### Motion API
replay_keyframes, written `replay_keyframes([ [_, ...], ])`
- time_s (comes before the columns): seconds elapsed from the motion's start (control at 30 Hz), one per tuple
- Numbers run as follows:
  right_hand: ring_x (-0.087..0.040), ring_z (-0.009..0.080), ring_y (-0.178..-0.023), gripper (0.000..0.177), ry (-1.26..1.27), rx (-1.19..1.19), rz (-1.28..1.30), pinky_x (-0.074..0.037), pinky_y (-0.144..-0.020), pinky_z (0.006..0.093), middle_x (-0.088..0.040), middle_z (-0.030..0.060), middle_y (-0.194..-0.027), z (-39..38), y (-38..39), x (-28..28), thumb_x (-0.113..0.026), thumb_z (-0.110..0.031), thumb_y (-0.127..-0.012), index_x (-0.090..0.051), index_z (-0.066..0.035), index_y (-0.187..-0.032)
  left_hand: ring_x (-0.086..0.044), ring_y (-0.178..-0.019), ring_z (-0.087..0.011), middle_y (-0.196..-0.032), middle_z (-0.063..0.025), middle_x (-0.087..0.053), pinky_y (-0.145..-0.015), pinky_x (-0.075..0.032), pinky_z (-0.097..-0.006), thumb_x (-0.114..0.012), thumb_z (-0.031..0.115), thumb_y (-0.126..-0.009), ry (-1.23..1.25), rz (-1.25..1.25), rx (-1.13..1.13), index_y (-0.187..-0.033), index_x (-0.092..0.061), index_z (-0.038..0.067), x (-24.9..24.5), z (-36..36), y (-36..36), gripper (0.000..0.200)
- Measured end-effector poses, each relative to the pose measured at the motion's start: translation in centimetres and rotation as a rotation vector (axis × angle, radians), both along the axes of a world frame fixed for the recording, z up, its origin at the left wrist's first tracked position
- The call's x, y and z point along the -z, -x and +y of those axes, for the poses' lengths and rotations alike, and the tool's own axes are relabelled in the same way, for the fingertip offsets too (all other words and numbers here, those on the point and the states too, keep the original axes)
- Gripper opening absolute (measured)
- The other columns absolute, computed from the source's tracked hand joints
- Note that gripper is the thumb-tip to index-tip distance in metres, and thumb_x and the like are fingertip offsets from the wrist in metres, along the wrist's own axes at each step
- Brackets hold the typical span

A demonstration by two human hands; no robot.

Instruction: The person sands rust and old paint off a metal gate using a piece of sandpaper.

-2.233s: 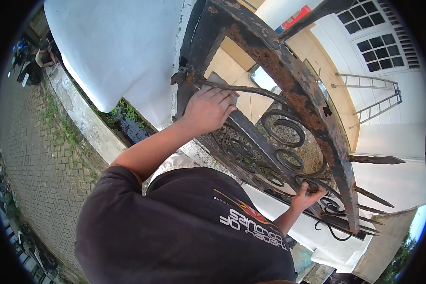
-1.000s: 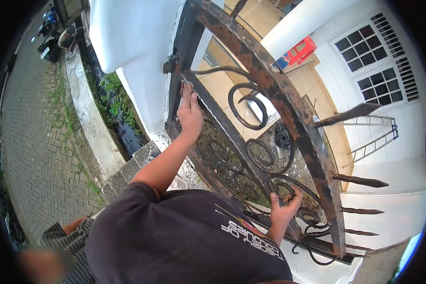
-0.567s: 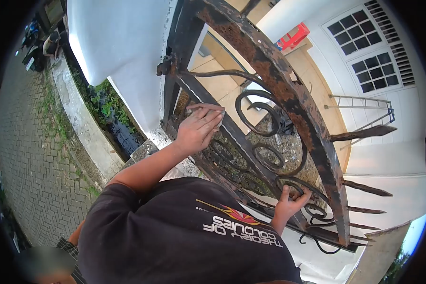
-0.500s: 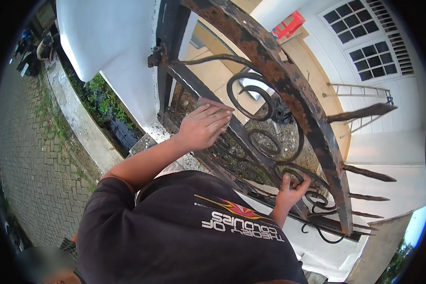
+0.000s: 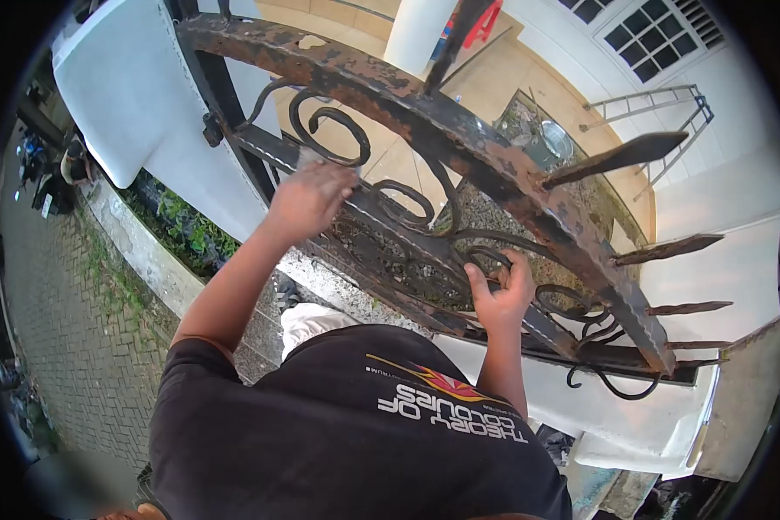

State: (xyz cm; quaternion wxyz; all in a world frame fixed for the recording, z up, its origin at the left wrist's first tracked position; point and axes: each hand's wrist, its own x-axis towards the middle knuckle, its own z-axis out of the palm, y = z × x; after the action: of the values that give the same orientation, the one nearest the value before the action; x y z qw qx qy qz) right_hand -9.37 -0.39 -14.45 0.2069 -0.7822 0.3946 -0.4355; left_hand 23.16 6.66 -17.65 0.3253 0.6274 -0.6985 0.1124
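Observation:
A black iron gate (image 5: 399, 227) with rusty, flaking paint, curled scrolls and pointed spikes slants across the view. My left hand (image 5: 308, 198) presses a piece of sandpaper (image 5: 308, 158) onto the gate's middle bar, near the hinge end. The fingers are slightly blurred, and most of the sheet is hidden under them. Farther right, my right hand (image 5: 504, 293) grips a curled scroll by the same bar, thumb on the near side. Above both hands runs the arched top rail (image 5: 485, 160), its rust showing in brown patches.
Spikes (image 5: 620, 159) stick out from the top rail on the right. Beyond the gate are a bucket (image 5: 553, 143), a stepladder (image 5: 659, 113) and a red object (image 5: 484, 24). A planted ditch (image 5: 178, 217) and paved road (image 5: 78, 321) lie left. Another person's head is at lower left.
The view has shifted, so the gate appears lower and farther left. My left hand stays on the middle bar with the sandpaper; my right hand still holds the scrollwork.

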Motion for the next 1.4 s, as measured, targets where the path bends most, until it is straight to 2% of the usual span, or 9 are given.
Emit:
replay_keyframes([
  [0.13,-0.061,0.0225,-0.063,0.046,-0.031,0.082,0.081,-0.049,-0.056,0.0318,-0.063,0.0124,-0.081,-0.3,0.2,0.2,-0.087,-0.031,-0.071,-0.061,-0.001,-0.095,-0.063,-0.096,-0.0338,-0.099,-0.0133,-0.069,-0.083,-0.050,-0.0424,-0.058,0.027,-0.091,-0.619,-0.044,-0.222,-0.101,-0.068,0.006,-3.4,-2.4,-2.1,0.025],
  [0.37,-0.057,0.0188,-0.056,0.048,0.080,0.135,-0.027,-0.046,-0.048,0.0300,-0.063,0.0107,-0.079,-0.4,-0.2,1.5,-0.087,-0.033,-0.069,-0.063,-0.001,-0.095,-0.063,-0.095,-0.0292,-0.100,-0.0124,-0.068,-0.083,-0.046,-0.0388,-0.048,0.034,-0.097,-1.062,0.185,0.239,-0.107,-0.067,0.008,-3.8,-7.7,-3.2,0.034],
  [0.43,-0.056,0.0182,-0.054,0.048,0.046,0.214,-0.060,-0.045,-0.049,0.0295,-0.063,0.0112,-0.079,-0.3,-0.3,1.3,-0.087,-0.034,-0.069,-0.063,-0.001,-0.094,-0.064,-0.087,-0.0300,-0.091,-0.0155,-0.069,-0.078,-0.047,-0.0374,-0.051,0.033,-0.097,-0.619,0.108,0.523,-0.108,-0.069,0.005,1.9,-8.1,-3.5,0.035],
  [0.57,-0.059,0.0236,-0.060,0.047,0.008,0.284,-0.013,-0.048,-0.055,0.0335,-0.064,0.0126,-0.083,0.2,-0.8,0.9,-0.086,-0.034,-0.070,-0.062,0.000,-0.092,-0.064,-0.090,-0.0330,-0.097,-0.0181,-0.069,-0.083,-0.048,-0.0380,-0.051,0.027,-0.098,-0.501,-0.024,0.445,-0.110,-0.069,0.005,-0.4,-5.6,-3.6,0.031],
  [0.67,-0.065,0.0332,-0.077,0.045,0.014,0.257,0.009,-0.051,-0.066,0.0399,-0.065,0.0148,-0.087,0.6,-0.7,0.3,-0.084,-0.037,-0.072,-0.062,-0.002,-0.090,-0.066,-0.092,-0.0259,-0.101,-0.0112,-0.071,-0.084,-0.049,-0.0362,-0.051,0.022,-0.097,-0.795,0.363,0.253,-0.112,-0.068,0.004,-2.7,-6.3,-3.6,0.029],
  [0.9,-0.062,0.0366,-0.075,0.044,-0.017,0.230,-0.004,-0.049,-0.065,0.0418,-0.063,0.0147,-0.083,0.6,-0.7,-0.1,-0.084,-0.034,-0.071,-0.060,-0.002,-0.091,-0.064,-0.089,-0.0372,-0.092,-0.0161,-0.068,-0.080,-0.048,-0.0451,-0.058,0.018,-0.089,-0.456,0.075,0.226,-0.102,-0.070,0.008,-0.2,-3.8,-0.1,0.021],
  [1.1,-0.054,0.0207,-0.053,0.039,0.085,0.137,-0.077,-0.044,-0.049,0.0318,-0.060,0.0108,-0.073,-0.4,-0.5,1.0,-0.085,-0.027,-0.073,-0.061,-0.001,-0.089,-0.064,-0.107,-0.0426,-0.118,-0.0248,-0.064,-0.091,-0.052,-0.0478,-0.038,0.021,-0.104,0.599,0.176,0.179,-0.117,-0.060,-0.006,1.6,2.6,-1.3,0.037],
  [1.2,-0.052,0.0183,-0.051,0.038,0.125,0.136,-0.063,-0.043,-0.048,0.0301,-0.059,0.0105,-0.071,-0.4,-0.4,1.5,-0.085,-0.026,-0.073,-0.061,0.000,-0.089,-0.052,-0.122,-0.0472,-0.131,-0.0291,-0.054,-0.099,-0.046,-0.0506,-0.036,0.019,-0.105,0.746,0.174,-0.227,-0.122,-0.055,-0.010,-0.6,2.2,-1.7,0.040],
  [1.4,-0.051,0.0162,-0.052,0.037,0.115,0.150,-0.101,-0.041,-0.046,0.0278,-0.059,0.0101,-0.073,-0.6,-0.7,1.5,-0.084,-0.025,-0.074,-0.060,0.000,-0.088,-0.050,-0.128,-0.0369,-0.136,-0.0236,-0.052,-0.102,-0.043,-0.0402,-0.037,0.020,-0.105,0.814,0.778,-0.024,-0.133,-0.049,-0.007,-1.8,-3.4,-0.1,0.041],
])
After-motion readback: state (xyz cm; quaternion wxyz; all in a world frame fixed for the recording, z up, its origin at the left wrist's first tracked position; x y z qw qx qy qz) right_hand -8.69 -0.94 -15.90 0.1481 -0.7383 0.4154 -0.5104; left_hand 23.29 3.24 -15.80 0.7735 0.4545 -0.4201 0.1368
